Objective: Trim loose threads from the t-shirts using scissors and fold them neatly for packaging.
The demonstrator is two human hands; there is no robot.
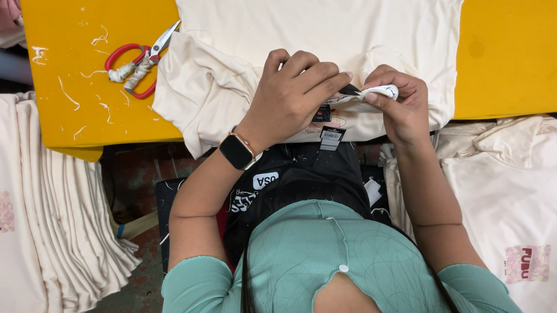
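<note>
A person seated at a yellow table trims or picks at the neck label area of a cream T-shirt with both hands.

The cream cotton T-shirt (307, 28) lies spread across the middle of the yellow table (516, 54), its bunched hem hanging over the near edge. The left hand (293, 92), a dark smartwatch (238, 151) on its wrist, is closed with fingertips pressed together, pinching a fold of fabric against a small dark tool (350, 90) whose kind I cannot tell. The right hand (401, 99) pinches a small white label (382, 90) just beside it. The step appears to be detail work at the label; the next move seems to call for fine, steady fingers. Red-handled scissors (136, 65) lie near the table's left part among thread scraps. Stacks of folded cream shirts (48, 210) sit at either side.
</note>
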